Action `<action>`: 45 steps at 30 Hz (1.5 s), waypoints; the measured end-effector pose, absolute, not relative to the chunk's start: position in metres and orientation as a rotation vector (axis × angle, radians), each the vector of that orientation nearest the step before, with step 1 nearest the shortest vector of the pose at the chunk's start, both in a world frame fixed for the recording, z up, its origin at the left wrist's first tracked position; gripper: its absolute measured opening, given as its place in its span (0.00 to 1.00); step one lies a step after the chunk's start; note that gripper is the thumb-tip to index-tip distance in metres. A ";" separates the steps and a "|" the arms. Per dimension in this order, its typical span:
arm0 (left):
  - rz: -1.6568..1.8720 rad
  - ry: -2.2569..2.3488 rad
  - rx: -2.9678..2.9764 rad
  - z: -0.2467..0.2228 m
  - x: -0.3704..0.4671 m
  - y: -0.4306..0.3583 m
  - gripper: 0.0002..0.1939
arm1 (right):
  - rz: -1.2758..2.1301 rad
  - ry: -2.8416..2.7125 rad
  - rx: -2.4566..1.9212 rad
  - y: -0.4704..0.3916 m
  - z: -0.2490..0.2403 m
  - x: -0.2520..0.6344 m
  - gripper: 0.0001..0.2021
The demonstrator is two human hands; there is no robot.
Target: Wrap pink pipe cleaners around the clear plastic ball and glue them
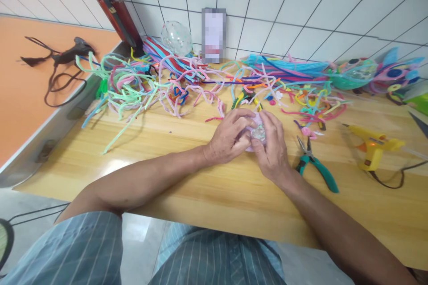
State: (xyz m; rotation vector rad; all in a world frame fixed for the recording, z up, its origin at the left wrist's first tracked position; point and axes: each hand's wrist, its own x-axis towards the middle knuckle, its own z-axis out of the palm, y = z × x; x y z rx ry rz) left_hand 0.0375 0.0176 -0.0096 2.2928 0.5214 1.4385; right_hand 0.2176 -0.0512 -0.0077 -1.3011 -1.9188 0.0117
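Observation:
Both hands meet over the wooden table (187,173) around a small, rounded lilac piece (256,119) with a clear, glittery middle. It looks like pipe-cleaner work, though fingers cover much of it. My left hand (230,136) curls its fingers onto the left side of the piece. My right hand (272,144) wraps its right side, the thumb near the clear part. Just right of my right wrist lie teal-handled needle-nose pliers (312,160), jaws apart. Behind the hands is a yellow-and-black handled tool (239,100), partly hidden among pipe cleaners.
Loose pipe cleaners (133,84) and bundles (287,69) line the tiled wall. A yellow glue gun (374,142) with a cord lies right. A red thermos (112,9), clear ball (176,38) and phone (214,35) stand behind. Finished-looking fish shapes (389,73) sit far right.

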 end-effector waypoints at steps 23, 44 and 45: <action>1.463 0.444 2.317 -0.015 0.042 0.021 0.11 | -0.188 -1.891 -1.176 -0.054 0.009 0.226 0.20; 1.482 0.416 2.307 -0.016 0.043 0.022 0.13 | -0.303 -1.883 -1.193 -0.056 0.006 0.229 0.22; 1.479 0.417 2.306 -0.016 0.043 0.022 0.13 | -0.310 -1.881 -1.196 -0.056 0.006 0.229 0.22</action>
